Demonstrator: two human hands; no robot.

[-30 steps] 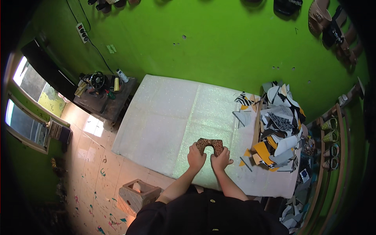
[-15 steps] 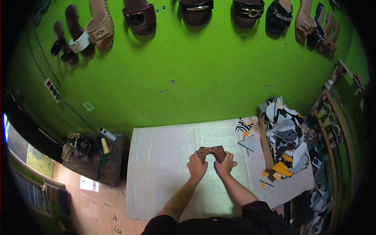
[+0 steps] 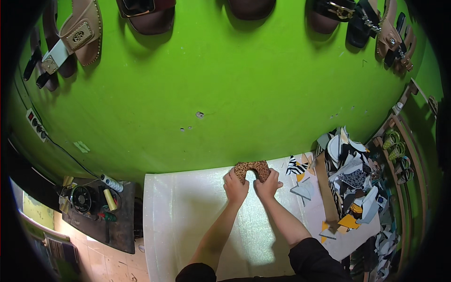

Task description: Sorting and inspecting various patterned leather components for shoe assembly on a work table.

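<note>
A leopard-print piece (image 3: 252, 166), brown with dark spots and curved like an arch, is held up over the white table (image 3: 188, 211). Its exact kind I cannot make out. My left hand (image 3: 235, 188) grips its left end, fingers behind and thumb on the inner side. At the opposite end, my right hand (image 3: 268, 185) is closed round it in the same way. The arch's opening faces me, between both thumbs.
Right of my hands, a box (image 3: 329, 197) overflows with material scraps; loose zebra-striped offcuts (image 3: 296, 165) lie beside it. A dark side table (image 3: 124, 225) with spools and tools stands at left. Sandals (image 3: 152, 21) hang on the green wall, and a wooden rack (image 3: 405, 155) is far right.
The view has shifted toward the wall, which comes closer. Both hands have moved away from me with the leopard-print piece, now near the table's far edge, still held at both ends.
</note>
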